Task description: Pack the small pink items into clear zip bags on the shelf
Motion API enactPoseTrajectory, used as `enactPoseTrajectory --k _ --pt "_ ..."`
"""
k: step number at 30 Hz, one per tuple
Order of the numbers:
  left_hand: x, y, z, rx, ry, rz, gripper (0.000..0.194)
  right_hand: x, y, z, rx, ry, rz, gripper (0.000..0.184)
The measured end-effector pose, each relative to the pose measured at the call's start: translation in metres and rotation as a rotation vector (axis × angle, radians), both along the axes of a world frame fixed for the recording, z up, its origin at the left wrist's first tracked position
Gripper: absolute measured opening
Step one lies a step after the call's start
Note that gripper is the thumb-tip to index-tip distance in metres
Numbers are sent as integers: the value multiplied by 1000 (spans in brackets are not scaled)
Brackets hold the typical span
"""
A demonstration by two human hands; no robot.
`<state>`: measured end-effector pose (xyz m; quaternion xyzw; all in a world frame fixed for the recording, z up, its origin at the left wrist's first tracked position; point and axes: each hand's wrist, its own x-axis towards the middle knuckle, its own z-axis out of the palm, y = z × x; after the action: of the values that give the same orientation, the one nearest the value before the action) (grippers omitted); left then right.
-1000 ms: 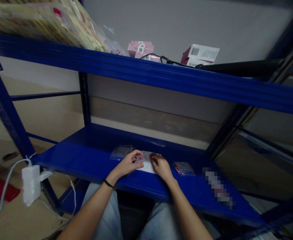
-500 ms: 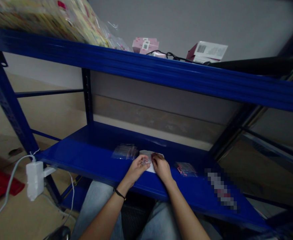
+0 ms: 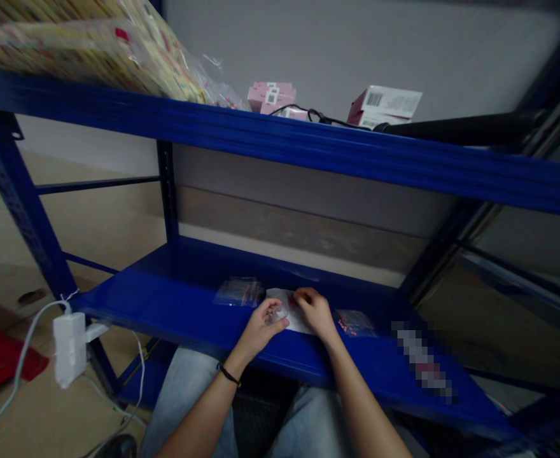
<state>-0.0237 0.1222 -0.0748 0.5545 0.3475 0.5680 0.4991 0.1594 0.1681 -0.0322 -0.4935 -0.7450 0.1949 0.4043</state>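
Note:
A small clear plastic bag [image 3: 279, 312] is held in my left hand [image 3: 263, 324], its fingers curled round it. My right hand [image 3: 314, 310] bends over a sheet of white paper [image 3: 303, 326], thumb and fingertips drawn together. Whatever they pinch is too small to make out. Small dark red pieces [image 3: 291, 299] lie on the paper beside those fingertips. Left of the paper is a stack of clear zip bags [image 3: 238, 291]. To the right lies a clear bag with pink beads [image 3: 355, 323].
The blue shelf [image 3: 165, 305] runs above my knees, under an upper shelf beam [image 3: 280, 149]. Up there are bagged yellowish packs [image 3: 93, 57], pink boxes [image 3: 271, 97] and a white box [image 3: 389, 102]. A white power strip [image 3: 69, 348] hangs at the left; a blurred-out patch is at right.
My right hand has lifted slightly and shifted right, uncovering more of the paper and red pieces. My left hand stays nearly in place with the bag. The view has tilted a little upward.

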Motion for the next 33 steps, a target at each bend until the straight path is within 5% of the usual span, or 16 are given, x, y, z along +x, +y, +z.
enactPoseTrajectory --k 3,6,8,12,19,33 --pt "1 -1 2 13 20 2 46 -3 -10 22 -95 187 152 31" --pt "2 -1 3 13 6 -19 46 -4 -18 35 -110 119 290 32" --pt "1 -1 3 0 2 -14 47 0 -16 36 -93 90 257 33" --pt "-2 -2 2 -30 -99 -27 44 12 1 18 -16 -26 27 30" --pt "-4 -2 3 -95 -311 -12 40 -4 10 -23 37 -518 -79 26" --pt "-9 0 0 -103 -486 -73 47 -14 10 -34 73 -638 -182 27"
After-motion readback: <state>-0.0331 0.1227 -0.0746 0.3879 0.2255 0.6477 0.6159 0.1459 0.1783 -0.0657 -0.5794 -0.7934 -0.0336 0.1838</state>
